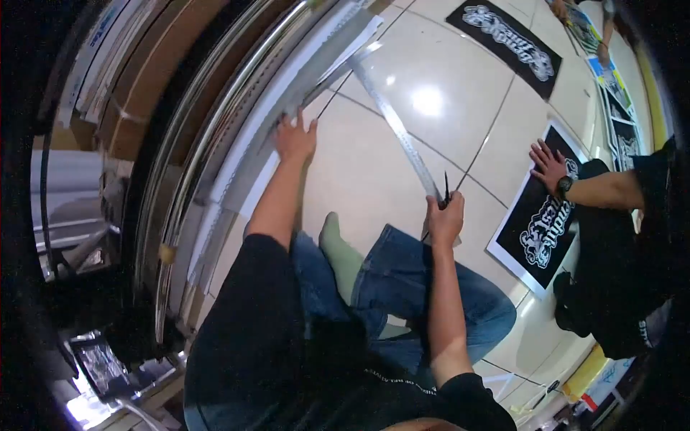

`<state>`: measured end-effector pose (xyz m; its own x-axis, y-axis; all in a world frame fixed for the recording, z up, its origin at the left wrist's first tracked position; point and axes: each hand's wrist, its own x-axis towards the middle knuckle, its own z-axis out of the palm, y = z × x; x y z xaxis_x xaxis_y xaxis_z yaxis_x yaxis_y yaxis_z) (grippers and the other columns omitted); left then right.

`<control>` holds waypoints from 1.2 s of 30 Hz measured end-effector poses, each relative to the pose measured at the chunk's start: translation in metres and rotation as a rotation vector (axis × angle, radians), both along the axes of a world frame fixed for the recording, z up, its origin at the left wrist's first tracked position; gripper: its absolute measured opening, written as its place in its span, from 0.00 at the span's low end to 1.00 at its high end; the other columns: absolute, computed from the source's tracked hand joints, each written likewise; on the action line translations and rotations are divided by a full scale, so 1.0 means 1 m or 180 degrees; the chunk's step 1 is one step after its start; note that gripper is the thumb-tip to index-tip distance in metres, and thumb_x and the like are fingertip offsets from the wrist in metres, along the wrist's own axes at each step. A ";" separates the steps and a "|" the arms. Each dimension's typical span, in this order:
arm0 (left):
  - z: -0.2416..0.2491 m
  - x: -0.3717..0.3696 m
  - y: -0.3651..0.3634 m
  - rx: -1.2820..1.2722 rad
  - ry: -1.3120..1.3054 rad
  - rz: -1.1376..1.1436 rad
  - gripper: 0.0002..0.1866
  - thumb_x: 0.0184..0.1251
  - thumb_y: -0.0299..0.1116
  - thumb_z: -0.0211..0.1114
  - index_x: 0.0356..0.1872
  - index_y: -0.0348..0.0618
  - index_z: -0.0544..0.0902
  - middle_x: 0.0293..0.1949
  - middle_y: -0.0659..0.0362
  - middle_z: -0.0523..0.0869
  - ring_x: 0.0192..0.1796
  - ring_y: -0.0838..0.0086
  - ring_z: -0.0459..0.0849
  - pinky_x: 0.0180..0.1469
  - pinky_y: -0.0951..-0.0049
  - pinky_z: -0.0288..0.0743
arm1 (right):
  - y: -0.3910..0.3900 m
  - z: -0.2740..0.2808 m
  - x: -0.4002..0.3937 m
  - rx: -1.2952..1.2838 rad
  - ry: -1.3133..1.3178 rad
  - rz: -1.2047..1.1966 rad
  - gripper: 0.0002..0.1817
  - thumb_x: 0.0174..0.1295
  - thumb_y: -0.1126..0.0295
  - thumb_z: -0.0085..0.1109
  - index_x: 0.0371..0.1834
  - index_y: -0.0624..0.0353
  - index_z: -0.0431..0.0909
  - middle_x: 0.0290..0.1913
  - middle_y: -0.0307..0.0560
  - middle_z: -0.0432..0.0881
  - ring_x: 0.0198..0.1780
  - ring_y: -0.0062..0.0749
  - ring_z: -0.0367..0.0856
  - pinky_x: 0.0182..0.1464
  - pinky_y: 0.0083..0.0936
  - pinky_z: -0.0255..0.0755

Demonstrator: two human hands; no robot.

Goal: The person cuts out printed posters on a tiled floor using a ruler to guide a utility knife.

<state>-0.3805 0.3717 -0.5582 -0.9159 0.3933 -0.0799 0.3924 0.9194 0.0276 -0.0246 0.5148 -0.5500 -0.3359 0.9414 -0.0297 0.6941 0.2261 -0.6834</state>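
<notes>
Metal ruler [399,129]: long, lies on floor tiles [460,86], near end under my right hand [444,219], far end running toward my left.
Right hand: closed on dark blade or pen [446,188], tip up; cannot tell which.
Left hand [295,138]: spread flat on white sheet [287,108].
Beyond right: co-worker's hand [548,164] on black print [539,219].
Risk, my judgement: ruler unpinned at far end, may slide, line wanders.

On the floor [402,158], a ruler [399,129] runs from the right hand [444,219] far toward paper sheets [287,122] under the left hand [295,138]. A poster [535,223] lies right, beneath another person's hand [548,164].
</notes>
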 end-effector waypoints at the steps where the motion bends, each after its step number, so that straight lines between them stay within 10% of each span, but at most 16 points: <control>1: 0.001 -0.001 0.001 -0.0174 -0.0054 -0.0021 0.38 0.76 0.66 0.36 0.79 0.57 0.58 0.76 0.41 0.60 0.77 0.46 0.58 0.76 0.42 0.48 | 0.001 -0.011 0.003 0.0052 0.0007 0.0022 0.20 0.59 0.61 0.69 0.45 0.61 0.73 0.46 0.54 0.78 0.43 0.55 0.80 0.44 0.46 0.73; 5: -0.013 0.003 0.001 -0.0271 0.0066 -0.0130 0.37 0.77 0.61 0.41 0.79 0.49 0.59 0.77 0.41 0.59 0.77 0.45 0.57 0.75 0.41 0.48 | -0.004 -0.005 0.005 -0.0116 0.0010 0.0068 0.17 0.61 0.66 0.66 0.50 0.59 0.75 0.46 0.54 0.80 0.49 0.54 0.81 0.49 0.44 0.75; 8: -0.027 0.010 -0.007 0.0416 0.0571 -0.1489 0.36 0.77 0.49 0.51 0.75 0.32 0.60 0.77 0.41 0.57 0.79 0.48 0.55 0.77 0.44 0.48 | 0.003 -0.010 0.008 -0.0420 -0.0223 0.0221 0.20 0.60 0.64 0.67 0.52 0.60 0.76 0.47 0.55 0.81 0.51 0.54 0.81 0.51 0.43 0.75; 15: -0.034 -0.005 -0.005 0.0783 0.0348 -0.0806 0.39 0.77 0.55 0.48 0.76 0.33 0.58 0.76 0.37 0.60 0.77 0.44 0.58 0.77 0.52 0.51 | 0.049 -0.018 0.050 -0.1020 -0.0719 0.0640 0.19 0.60 0.58 0.67 0.42 0.64 0.80 0.38 0.59 0.85 0.43 0.60 0.83 0.45 0.44 0.77; 21: -0.024 -0.013 -0.006 0.0598 -0.0291 0.0009 0.39 0.77 0.57 0.45 0.74 0.32 0.61 0.74 0.37 0.63 0.73 0.46 0.67 0.71 0.50 0.64 | 0.078 0.008 0.085 -0.2017 0.0718 0.0510 0.15 0.63 0.62 0.66 0.47 0.61 0.82 0.31 0.40 0.82 0.34 0.23 0.79 0.37 0.24 0.72; 27: -0.004 -0.012 -0.004 -0.0129 0.0339 -0.0517 0.28 0.74 0.48 0.55 0.62 0.31 0.75 0.61 0.38 0.76 0.61 0.47 0.78 0.64 0.51 0.72 | 0.052 0.075 0.053 -0.1090 0.0092 0.1145 0.33 0.55 0.65 0.71 0.66 0.61 0.76 0.28 0.38 0.78 0.29 0.19 0.73 0.33 0.21 0.71; 33: 0.006 0.012 -0.010 0.0770 -0.0104 -0.0893 0.20 0.69 0.43 0.63 0.49 0.34 0.80 0.48 0.42 0.81 0.51 0.47 0.81 0.56 0.51 0.75 | 0.020 0.020 0.053 -0.1535 0.0663 0.0873 0.28 0.65 0.67 0.64 0.67 0.65 0.73 0.40 0.43 0.83 0.35 0.22 0.78 0.39 0.21 0.74; 36: -0.009 0.068 -0.005 0.0275 0.0182 -0.0991 0.34 0.71 0.54 0.58 0.62 0.31 0.74 0.54 0.43 0.79 0.59 0.51 0.76 0.66 0.53 0.66 | 0.023 -0.018 0.060 -0.1343 0.0955 0.0772 0.27 0.70 0.66 0.61 0.69 0.66 0.71 0.51 0.47 0.83 0.44 0.24 0.80 0.45 0.23 0.75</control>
